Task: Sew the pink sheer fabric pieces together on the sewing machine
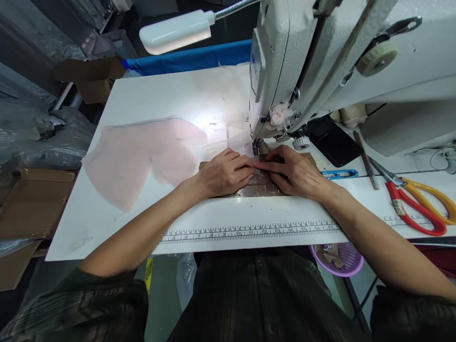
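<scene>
Just in front of the sewing machine's presser foot [255,146], my left hand [226,175] lies with its fingers bent and pressed together. My right hand [297,172] comes in from the other side, thumb and index finger closed. Between the fingertips is a small edge of pale pink fabric [255,163], mostly covered by the fingers. Both hands rest on a brown taped plate [261,187] at the needle area. To the left, a sheer pink fabric piece [142,152] is spread flat on the white table [192,213].
The sewing machine head [274,57] rises over the hands. On the right are a black phone [333,141], a blue thread snipper [340,174] and scissors [416,204]. A ruler strip [249,232] runs along the front edge. A lamp [176,32] hangs above; a purple basket [344,271] sits below.
</scene>
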{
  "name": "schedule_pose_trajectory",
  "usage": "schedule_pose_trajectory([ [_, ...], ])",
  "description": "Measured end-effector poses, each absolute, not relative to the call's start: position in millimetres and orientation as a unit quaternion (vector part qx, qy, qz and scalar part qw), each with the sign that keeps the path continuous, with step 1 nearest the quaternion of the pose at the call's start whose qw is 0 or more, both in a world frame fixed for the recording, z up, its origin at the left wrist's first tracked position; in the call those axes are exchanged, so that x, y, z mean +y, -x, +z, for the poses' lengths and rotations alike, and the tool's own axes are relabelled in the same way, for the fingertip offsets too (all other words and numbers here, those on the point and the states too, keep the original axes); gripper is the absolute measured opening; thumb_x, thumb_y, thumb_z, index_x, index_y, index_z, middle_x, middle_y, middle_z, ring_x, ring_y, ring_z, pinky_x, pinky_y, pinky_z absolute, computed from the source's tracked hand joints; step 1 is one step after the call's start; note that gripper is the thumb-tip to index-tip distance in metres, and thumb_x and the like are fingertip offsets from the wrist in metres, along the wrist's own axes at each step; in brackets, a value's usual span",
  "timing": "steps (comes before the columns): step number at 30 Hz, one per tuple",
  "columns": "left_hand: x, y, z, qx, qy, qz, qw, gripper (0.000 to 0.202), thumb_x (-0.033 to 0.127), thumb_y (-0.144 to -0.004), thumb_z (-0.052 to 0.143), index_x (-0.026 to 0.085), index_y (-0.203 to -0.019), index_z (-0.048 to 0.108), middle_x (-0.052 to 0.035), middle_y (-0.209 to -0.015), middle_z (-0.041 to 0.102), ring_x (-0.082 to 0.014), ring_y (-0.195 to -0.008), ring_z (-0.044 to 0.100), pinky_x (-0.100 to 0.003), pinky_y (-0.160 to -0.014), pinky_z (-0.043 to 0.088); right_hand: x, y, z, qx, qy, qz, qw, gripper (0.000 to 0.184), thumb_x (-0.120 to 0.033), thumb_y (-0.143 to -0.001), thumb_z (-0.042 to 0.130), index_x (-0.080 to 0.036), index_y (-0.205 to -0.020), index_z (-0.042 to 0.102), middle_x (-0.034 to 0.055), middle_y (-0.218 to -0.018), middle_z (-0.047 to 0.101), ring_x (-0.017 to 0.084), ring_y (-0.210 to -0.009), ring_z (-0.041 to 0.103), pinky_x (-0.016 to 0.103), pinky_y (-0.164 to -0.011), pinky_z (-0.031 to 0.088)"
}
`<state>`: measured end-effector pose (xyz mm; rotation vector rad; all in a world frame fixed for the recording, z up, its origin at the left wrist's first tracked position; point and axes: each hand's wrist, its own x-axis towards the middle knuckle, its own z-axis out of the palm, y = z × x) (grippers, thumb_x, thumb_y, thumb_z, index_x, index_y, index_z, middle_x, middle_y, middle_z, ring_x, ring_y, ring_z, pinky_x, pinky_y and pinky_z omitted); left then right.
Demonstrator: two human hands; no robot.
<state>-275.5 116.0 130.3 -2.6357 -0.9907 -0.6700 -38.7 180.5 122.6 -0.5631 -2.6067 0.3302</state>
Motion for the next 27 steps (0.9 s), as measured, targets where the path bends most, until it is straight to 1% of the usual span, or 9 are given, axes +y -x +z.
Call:
schedule_pose_trajectory([
  [4,116.1,277.0,134.3,-0.346,0.911,-0.208,0.085,0.02,0.021,-0.096,0.052,0.014,-0.093,0.071,-0.01,-0.098,0.073,-0.0188,-0.081,0.065,-0.035,-0.073,0.053,180.0,39.4,122.2,-0.947,0.21,0.111,0.215,0.039,-0.02,-0.093,0.048,-0.024,-0.122,0.073,0.0135,-0.11,0.059,0.024,-0.099,0.057,0.041,-0.088,0.054],
  [9,121.8,279.8,134.5,-0.346,0.909,-0.228,0.039,0.02,0.022,-0.094,0.053,0.015,-0.094,0.072,-0.0078,-0.099,0.073,-0.0183,-0.082,0.066,-0.035,-0.074,0.053,177.4,42.1,123.7,-0.944,0.239,0.108,0.2,0.039,-0.022,-0.093,0.048,-0.024,-0.124,0.072,0.0141,-0.11,0.058,0.025,-0.098,0.058,0.041,-0.085,0.055],
  [14,120.7,281.1,132.1,-0.36,0.904,-0.228,0.034,0.021,0.022,-0.093,0.053,0.014,-0.099,0.072,-0.0101,-0.102,0.072,-0.0204,-0.087,0.066,-0.037,-0.079,0.052,176.4,44.9,124.6,-0.942,0.251,0.103,0.198,0.038,-0.023,-0.094,0.049,-0.023,-0.125,0.07,0.0141,-0.109,0.059,0.026,-0.099,0.059,0.041,-0.084,0.055],
  [19,117.6,281.7,132.9,-0.368,0.906,-0.209,0.035,0.024,0.022,-0.094,0.051,0.013,-0.105,0.07,-0.0135,-0.112,0.07,-0.0227,-0.092,0.065,-0.04,-0.082,0.052,174.6,44.9,126.4,-0.941,0.252,0.103,0.201,0.038,-0.025,-0.095,0.048,-0.021,-0.126,0.069,0.0145,-0.108,0.06,0.026,-0.098,0.059,0.042,-0.084,0.055],
  [24,117.9,282.1,132.2,-0.378,0.903,-0.2,0.033,0.028,0.024,-0.094,0.051,0.012,-0.111,0.068,-0.0136,-0.118,0.069,-0.0239,-0.095,0.065,-0.041,-0.084,0.051,171.8,42.1,129.4,-0.942,0.229,0.123,0.21,0.037,-0.024,-0.095,0.05,-0.019,-0.126,0.069,0.0153,-0.111,0.06,0.026,-0.1,0.059,0.044,-0.086,0.055],
  [27,118.8,282.4,131.1,-0.387,0.9,-0.198,0.03,0.03,0.026,-0.094,0.051,0.012,-0.115,0.067,-0.0142,-0.12,0.069,-0.0248,-0.098,0.064,-0.042,-0.087,0.05,171.3,42.3,129.7,-0.942,0.232,0.115,0.212,0.037,-0.023,-0.094,0.051,-0.018,-0.125,0.07,0.016,-0.111,0.059,0.027,-0.101,0.059,0.045,-0.086,0.055],
])
